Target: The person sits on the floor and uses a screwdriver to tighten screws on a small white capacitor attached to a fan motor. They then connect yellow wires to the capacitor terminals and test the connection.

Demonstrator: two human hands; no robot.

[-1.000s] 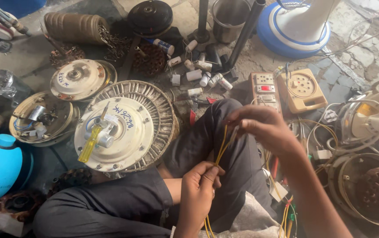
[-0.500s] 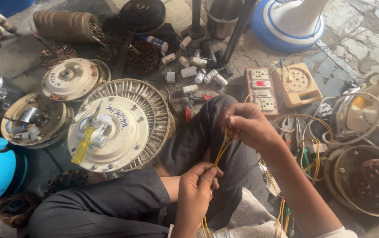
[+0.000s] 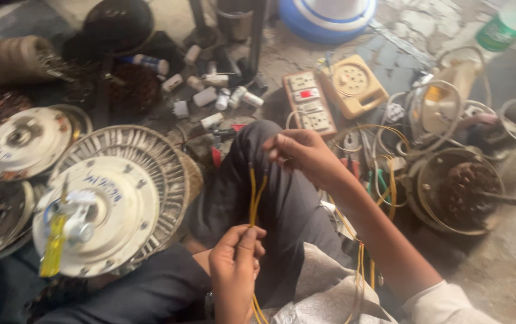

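The yellow wires (image 3: 255, 195) run upright in front of my bent knee (image 3: 258, 174), stretched between my two hands over the dark trouser cloth. My left hand (image 3: 235, 270) grips them low down, thumb and forefinger pinching the strands together while the other fingers curl closed beneath, and the wires trail on past my wrist toward my lap. My right hand (image 3: 306, 156) is higher, just past the knee, its fingertips pressed together at the wires' dark upper ends; I cannot tell exactly which fingers hold which strand. More yellow wire hangs beside my right forearm down near a pale printed cloth (image 3: 324, 294) on my lap. To the left of my leg a white fan motor housing (image 3: 99, 210) rests on a ribbed metal disc (image 3: 150, 162), with a yellow tag (image 3: 54, 246) tied by its shaft. A second white motor cover (image 3: 24, 141) lies further left. Beyond the knee small white capacitors (image 3: 210, 96) are scattered on the ground, near a switch and socket board (image 3: 307, 108) and a beige round-dial regulator box (image 3: 354, 84). To my right sits an open motor shell with copper windings (image 3: 459, 192), among loose tangled cables (image 3: 390, 168).
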